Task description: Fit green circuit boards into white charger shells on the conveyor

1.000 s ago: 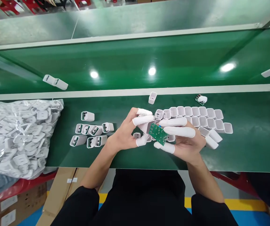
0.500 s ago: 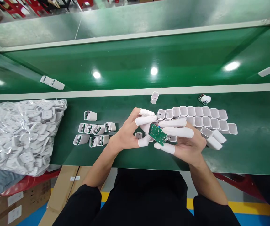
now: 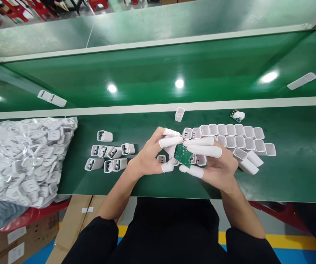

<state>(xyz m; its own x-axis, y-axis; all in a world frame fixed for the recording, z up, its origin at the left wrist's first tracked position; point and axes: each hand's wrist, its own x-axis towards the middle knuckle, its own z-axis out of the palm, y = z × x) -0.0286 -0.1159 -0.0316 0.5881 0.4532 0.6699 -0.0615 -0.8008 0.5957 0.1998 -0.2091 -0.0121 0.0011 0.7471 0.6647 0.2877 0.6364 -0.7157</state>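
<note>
Between my hands, a green circuit board meets the open end of a white charger housing. My left hand is closed round the housing, and its fingers hide most of it. White finger cots cover several fingertips on both hands. My right hand grips the board between thumb and fingers. The board sits partly inside the housing; how deep, I cannot tell. Just behind and to the right of my hands, empty white housings stand in rows with their openings up. Some of them are hidden by my right hand.
White housings with boards inside lie left of my hands. At the far left is a clear bag full of white parts. A single housing and a loose circuit board lie at the back. Two housings lie tipped at the right.
The circuit board has moved slightly left, and less of it shows outside the housing. My right hand has shifted left with it; my left hand stays nearly still.
</note>
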